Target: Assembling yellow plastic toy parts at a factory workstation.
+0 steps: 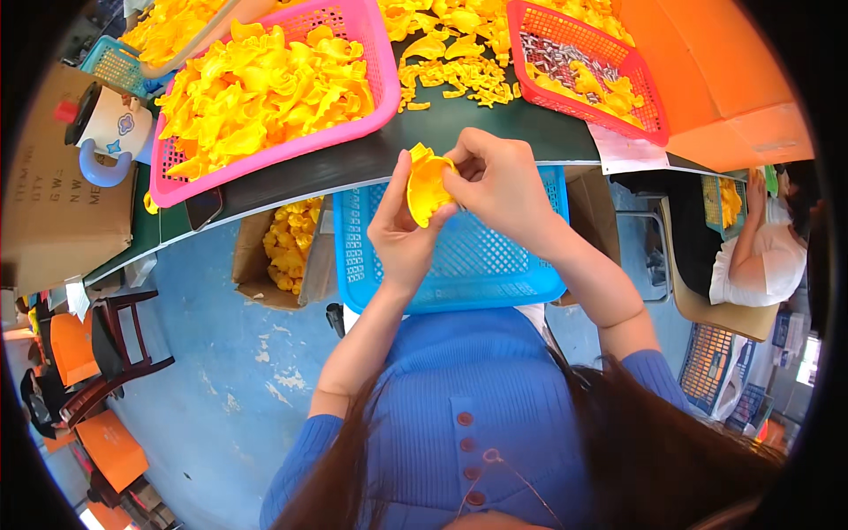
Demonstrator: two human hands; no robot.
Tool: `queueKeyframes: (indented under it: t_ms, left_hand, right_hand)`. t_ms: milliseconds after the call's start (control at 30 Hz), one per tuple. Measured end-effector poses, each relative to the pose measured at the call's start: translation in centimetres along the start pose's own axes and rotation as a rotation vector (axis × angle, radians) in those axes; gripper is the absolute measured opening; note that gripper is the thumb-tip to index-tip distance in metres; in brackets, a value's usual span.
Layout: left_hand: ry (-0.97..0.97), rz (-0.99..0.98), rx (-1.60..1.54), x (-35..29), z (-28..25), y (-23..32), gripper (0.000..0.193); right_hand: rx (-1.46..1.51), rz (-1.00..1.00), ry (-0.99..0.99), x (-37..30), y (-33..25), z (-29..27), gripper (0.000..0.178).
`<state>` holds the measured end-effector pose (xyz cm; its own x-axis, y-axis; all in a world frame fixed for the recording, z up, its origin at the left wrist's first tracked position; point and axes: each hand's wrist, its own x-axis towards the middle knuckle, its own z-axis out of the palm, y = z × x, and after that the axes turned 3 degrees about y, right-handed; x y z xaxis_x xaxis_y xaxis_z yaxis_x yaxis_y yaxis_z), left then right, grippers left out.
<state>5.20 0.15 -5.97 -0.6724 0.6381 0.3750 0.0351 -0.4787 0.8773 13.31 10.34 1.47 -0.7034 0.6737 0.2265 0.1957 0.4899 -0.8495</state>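
A curved, shell-like yellow plastic piece [426, 189] is held up over the blue basket, its hollow side partly showing. My left hand [399, 237] grips it from the left and below, thumb and fingers closed round it. My right hand [505, 184] is closed at the piece's right edge, with thumb and bent fingers pressed against it. Whether the right fingers also hold some small part is hidden. Under both hands lies the blue plastic basket [459, 296], resting on my lap at the table edge.
A pink basket [386, 84] heaped with yellow pieces stands left on the dark table [309, 166]. Loose yellow bits [473, 79] lie mid-table. A red basket [654, 106] holds small metal parts and yellow pieces. A mug [115, 124] stands far left; another person [760, 252] sits right.
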Motion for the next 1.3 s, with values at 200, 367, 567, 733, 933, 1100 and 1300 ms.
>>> queueKeyframes:
  t_ms: [200,367,567,733,933,1100,1300]
  left_hand:
    - [0.079,-0.180,-0.208,1.3,-3.1,1.4,0.068]
    - [0.039,-0.210,-0.187,1.4,-3.7,1.6,0.068]
    - [0.025,-0.230,-0.196,1.5,-4.3,2.4,0.068]
    - [0.003,-0.306,-0.201,1.4,-4.2,2.5,0.067]
    - [0.000,-0.352,-0.329,1.2,-3.9,1.8,0.078]
    - [-0.045,-0.475,-0.442,1.0,-3.1,2.1,0.078]
    - [-0.161,-0.638,-0.633,0.9,-2.2,1.4,0.064]
  right_hand:
    - [-0.064,-0.057,-0.239,5.8,-2.2,0.3,0.020]
    - [-0.359,-0.768,-0.033,17.0,0.4,8.0,0.013]
    - [-0.484,-0.667,-0.424,21.3,-0.4,9.1,0.012]
    - [-0.004,-0.066,-0.361,21.2,-0.8,6.3,0.022]
    - [0.365,0.258,-0.212,16.0,-2.4,0.9,0.030]
    - [0.420,0.275,-0.177,7.8,2.7,-5.2,0.029]
    - [0.229,0.476,-0.062,2.0,8.2,-5.9,0.026]
